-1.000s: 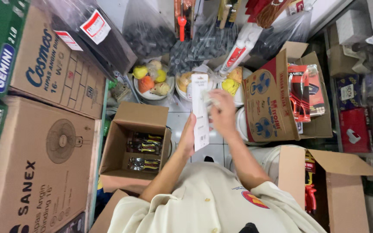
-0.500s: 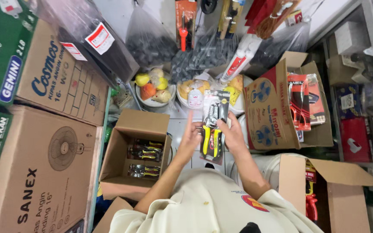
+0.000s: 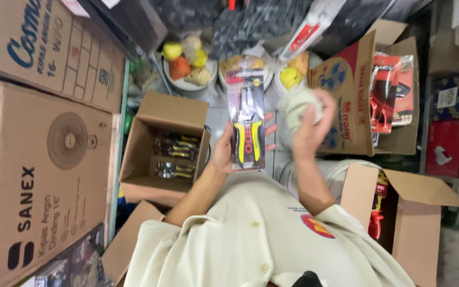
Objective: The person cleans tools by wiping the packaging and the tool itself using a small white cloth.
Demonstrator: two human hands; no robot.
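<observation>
Single head-worn view, looking steeply down past the chest, close over hands, cartons around

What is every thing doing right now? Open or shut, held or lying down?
left hand: holds the packaged pliers up.
packaged pliers: sealed in its card pack, upright, held.
right hand: closed around a pale cloth.
pale cloth: bunched up, held.
small brown box: flaps open, more packed tools inside.
box at the right: open, red tools inside.

Both hands raised before the chest, left hand (image 3: 224,151) open-palmed (fingers spread), right hand (image 3: 309,130) curled.
</observation>
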